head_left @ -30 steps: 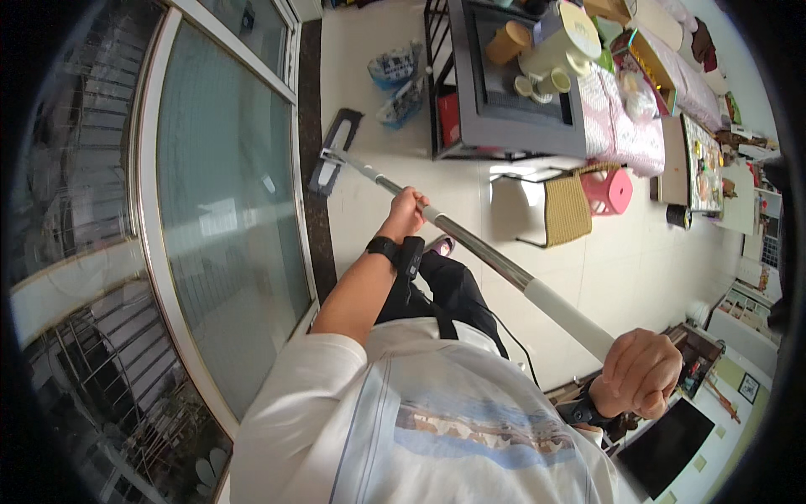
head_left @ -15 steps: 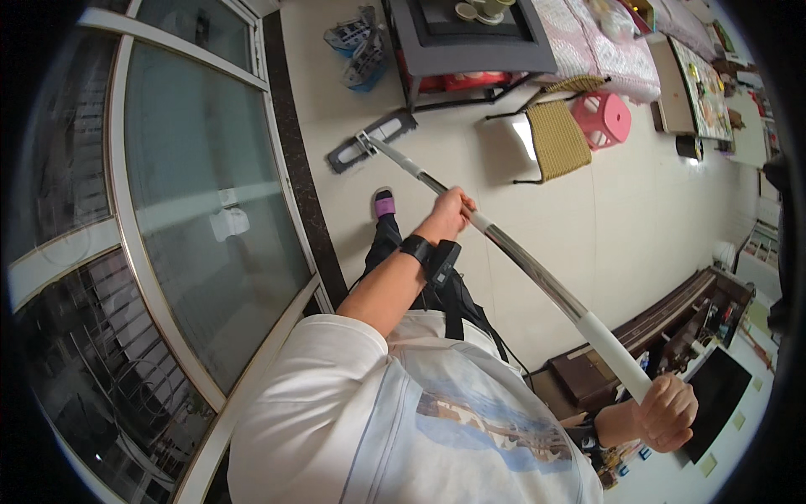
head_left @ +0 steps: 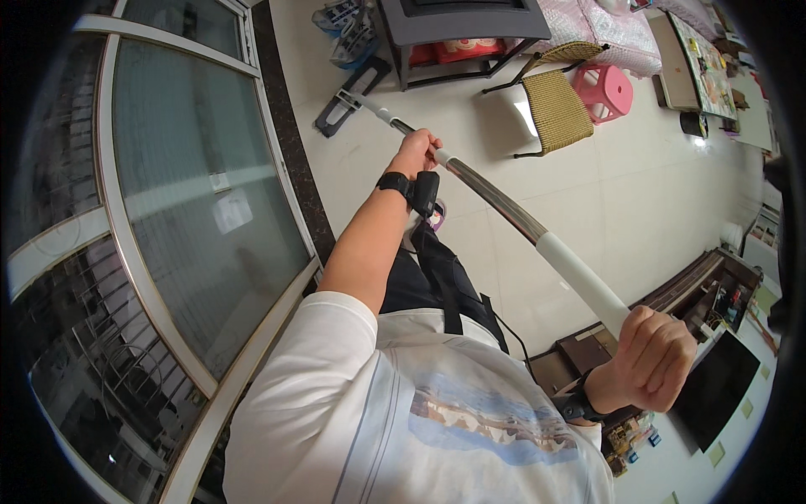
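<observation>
Mop head (head_left: 342, 102) shifted toward bags (head_left: 357, 40), fingers (head_left: 659, 353) of both hands (head_left: 414, 154) wrapping pole (head_left: 499, 202).

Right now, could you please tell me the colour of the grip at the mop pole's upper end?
White; the grip shows best in the head view.

Pale tiled floor (head_left: 638, 189), frosted glass panel (head_left: 189, 160), woven chair (head_left: 557, 112) beside pink stool (head_left: 617, 91).

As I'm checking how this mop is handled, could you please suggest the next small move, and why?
Probably ease the mop head slightly nearer: its far end appears close to the plastic bags and table, and the left hand and right hand both grip the pole.
</observation>
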Available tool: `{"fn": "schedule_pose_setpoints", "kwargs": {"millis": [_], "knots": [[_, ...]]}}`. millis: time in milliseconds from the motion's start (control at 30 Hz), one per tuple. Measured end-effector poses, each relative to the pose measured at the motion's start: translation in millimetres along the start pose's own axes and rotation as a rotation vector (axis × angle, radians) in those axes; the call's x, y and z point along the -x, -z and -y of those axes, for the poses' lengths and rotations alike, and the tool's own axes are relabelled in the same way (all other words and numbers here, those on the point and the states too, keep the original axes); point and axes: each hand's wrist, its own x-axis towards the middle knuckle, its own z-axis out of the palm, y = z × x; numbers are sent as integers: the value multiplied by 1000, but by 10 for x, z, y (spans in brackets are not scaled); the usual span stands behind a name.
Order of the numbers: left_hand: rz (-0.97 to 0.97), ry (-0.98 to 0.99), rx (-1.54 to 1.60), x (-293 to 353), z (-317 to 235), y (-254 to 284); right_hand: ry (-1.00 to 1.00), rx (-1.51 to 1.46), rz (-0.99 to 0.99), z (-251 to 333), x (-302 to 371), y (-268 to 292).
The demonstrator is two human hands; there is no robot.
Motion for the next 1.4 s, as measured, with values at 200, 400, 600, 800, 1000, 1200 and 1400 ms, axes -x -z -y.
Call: {"fn": "schedule_pose_setpoints", "kwargs": {"millis": [200, 400, 600, 800, 1000, 1200, 1400], "knots": [[11, 125, -125, 332, 472, 41, 24, -1, -248, 372, 133, 133], [-22, 343, -1, 938, 1067, 183, 7, -31, -258, 822, 596, 194], [-54, 275, 281, 1149, 933, 299, 230, -292, 61, 774, 721, 51], [-102, 172, 173, 861, 727, 249, 272, -191, -11, 465, 681, -146], [-83, 223, 7, 509, 1198, -155, 134, 67, -69, 719, 952, 208], [-25, 225, -141, 476, 2000, -873, 180, 206, -218, 891, 1675, 845], [-60, 328, -323, 853, 3324, -1263, 147, 77, -547, 1483, 2460, 1244]]}}
